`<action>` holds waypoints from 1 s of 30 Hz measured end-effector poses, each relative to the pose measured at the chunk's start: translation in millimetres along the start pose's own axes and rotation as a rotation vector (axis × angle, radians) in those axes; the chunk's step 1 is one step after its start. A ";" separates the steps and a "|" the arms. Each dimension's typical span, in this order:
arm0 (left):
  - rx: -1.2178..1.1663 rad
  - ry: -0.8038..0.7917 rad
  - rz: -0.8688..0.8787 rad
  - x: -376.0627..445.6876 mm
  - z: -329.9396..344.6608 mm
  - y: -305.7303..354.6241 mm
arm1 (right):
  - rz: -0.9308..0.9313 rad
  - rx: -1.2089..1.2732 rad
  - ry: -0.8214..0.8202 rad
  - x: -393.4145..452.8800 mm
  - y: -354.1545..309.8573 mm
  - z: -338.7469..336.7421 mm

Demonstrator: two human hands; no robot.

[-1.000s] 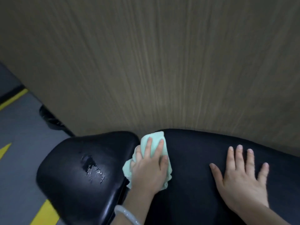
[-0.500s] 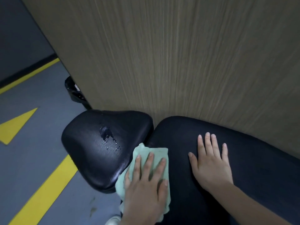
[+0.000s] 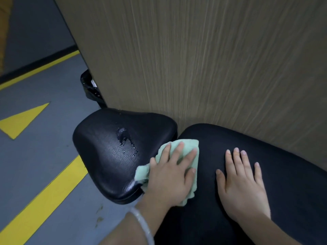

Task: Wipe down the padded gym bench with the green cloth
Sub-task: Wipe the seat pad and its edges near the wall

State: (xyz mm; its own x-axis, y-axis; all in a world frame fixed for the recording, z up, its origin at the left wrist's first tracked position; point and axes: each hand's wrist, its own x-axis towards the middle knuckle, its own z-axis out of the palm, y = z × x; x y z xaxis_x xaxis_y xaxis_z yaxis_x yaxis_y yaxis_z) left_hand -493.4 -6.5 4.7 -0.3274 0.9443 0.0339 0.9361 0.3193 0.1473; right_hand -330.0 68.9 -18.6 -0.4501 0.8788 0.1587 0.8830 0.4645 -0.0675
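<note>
The black padded gym bench has two pads: a small seat pad [image 3: 109, 156] at the left with a torn, wet-looking patch [image 3: 125, 140], and a long pad [image 3: 283, 183] running to the right. My left hand [image 3: 171, 175] presses the pale green cloth [image 3: 189, 145] flat with straight fingers over the gap between the two pads. My right hand [image 3: 242, 183] rests flat on the long pad, fingers spread, holding nothing. A pale bangle [image 3: 143, 225] sits on my left wrist.
A wood-grain wall panel [image 3: 212, 59] stands right behind the bench. Grey floor [image 3: 44, 156] with yellow lines and a yellow triangle [image 3: 21, 119] lies to the left. A black bin with a liner [image 3: 88, 85] sits at the panel's corner.
The view has swung left and down, bringing more floor in. My left hand with the cloth slid toward me along the gap, then away again. My right hand stays flat on the long pad.
</note>
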 end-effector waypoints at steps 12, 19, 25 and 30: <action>-0.106 0.000 -0.117 -8.9 0.5 10.1 | -0.004 0.033 -0.138 3.0 -5.6 -21.7; -0.119 0.024 -0.112 -81.1 7.7 0.1 | 0.002 0.052 -0.140 0.5 -11.3 -29.7; -0.100 0.008 0.030 -19.8 1.2 3.5 | -0.003 0.023 -0.121 5.9 -10.5 -20.0; -0.195 -0.106 0.109 62.9 -1.9 6.1 | 0.031 0.081 -0.041 6.6 -0.5 -3.0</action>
State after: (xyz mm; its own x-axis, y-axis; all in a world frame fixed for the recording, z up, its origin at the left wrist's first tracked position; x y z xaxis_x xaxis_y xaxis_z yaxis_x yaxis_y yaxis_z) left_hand -508.5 54.7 9.6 -0.2006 0.9788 -0.0424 0.9195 0.2030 0.3365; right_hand -333.1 74.2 -14.6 -0.4295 0.8957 0.1154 0.8836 0.4432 -0.1515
